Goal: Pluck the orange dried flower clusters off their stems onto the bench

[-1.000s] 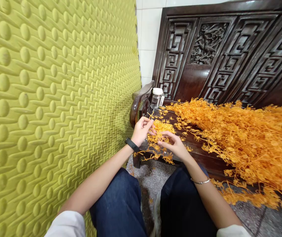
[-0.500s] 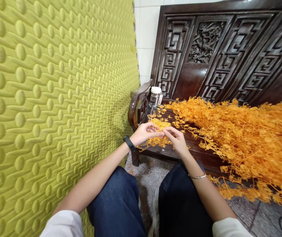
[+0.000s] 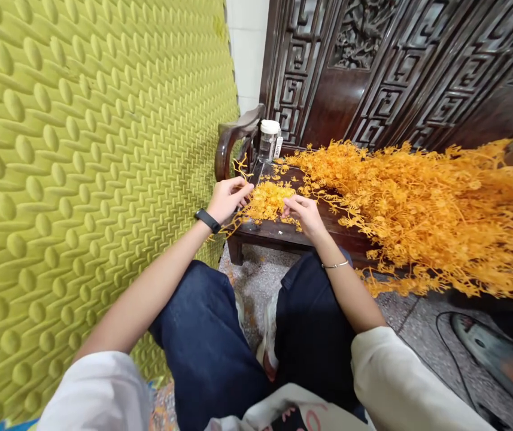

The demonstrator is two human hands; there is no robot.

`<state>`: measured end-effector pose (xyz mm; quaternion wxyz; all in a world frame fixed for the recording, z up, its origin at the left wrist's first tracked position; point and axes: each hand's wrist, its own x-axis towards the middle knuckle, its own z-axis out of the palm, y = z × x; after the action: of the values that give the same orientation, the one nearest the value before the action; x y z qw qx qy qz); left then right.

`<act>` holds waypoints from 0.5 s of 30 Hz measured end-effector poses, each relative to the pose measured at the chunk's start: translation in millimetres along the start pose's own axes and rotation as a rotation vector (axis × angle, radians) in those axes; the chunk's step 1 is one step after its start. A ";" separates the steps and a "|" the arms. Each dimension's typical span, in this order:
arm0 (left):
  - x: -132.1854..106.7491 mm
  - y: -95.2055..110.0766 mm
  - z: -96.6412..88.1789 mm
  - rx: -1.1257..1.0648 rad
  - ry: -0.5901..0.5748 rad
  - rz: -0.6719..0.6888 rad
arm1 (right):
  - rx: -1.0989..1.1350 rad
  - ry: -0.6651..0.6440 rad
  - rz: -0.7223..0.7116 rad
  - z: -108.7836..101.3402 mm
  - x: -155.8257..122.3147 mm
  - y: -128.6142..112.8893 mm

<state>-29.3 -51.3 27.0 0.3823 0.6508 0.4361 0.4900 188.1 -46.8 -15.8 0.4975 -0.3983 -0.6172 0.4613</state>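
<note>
My left hand (image 3: 227,199), with a black band on its wrist, is closed in a pinch on a thin orange plastic sprig at the left end of a dark wooden bench (image 3: 283,234). My right hand (image 3: 301,214), a thin bangle on its wrist, pinches small orange pieces at the edge of a little heap of orange bits (image 3: 267,200) lying between the two hands. A large pile of orange plastic sprigs (image 3: 422,203) covers the bench seat to the right.
A green embossed foam mat (image 3: 81,155) stands upright on my left. A clear jar with a white lid (image 3: 269,140) sits by the bench armrest. The carved bench back (image 3: 373,66) rises behind. A cable and a shoe (image 3: 485,350) lie on the speckled floor at right.
The view has tilted down and back, so my lap and sleeves show more. My hands, which met over the small heap, have drawn apart, the left one moving left with a sprig.
</note>
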 end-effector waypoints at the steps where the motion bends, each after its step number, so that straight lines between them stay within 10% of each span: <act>1: -0.8 -0.5 -0.6 0.016 0.000 0.009 | 0.006 -0.100 0.051 -4.1 -1.4 -0.7; 8: -7.0 -1.5 -5.0 0.203 -0.058 0.105 | -0.416 -1.209 0.513 43.5 -45.9 46.4; 15: -13.3 4.1 -11.7 0.507 -0.224 0.288 | -0.924 -1.043 0.763 78.6 -73.0 142.4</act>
<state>-41.7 -64.3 29.4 0.1803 0.8305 0.4029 0.3399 129.3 -93.2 -177.6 -0.2635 -0.4810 -0.7206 0.4242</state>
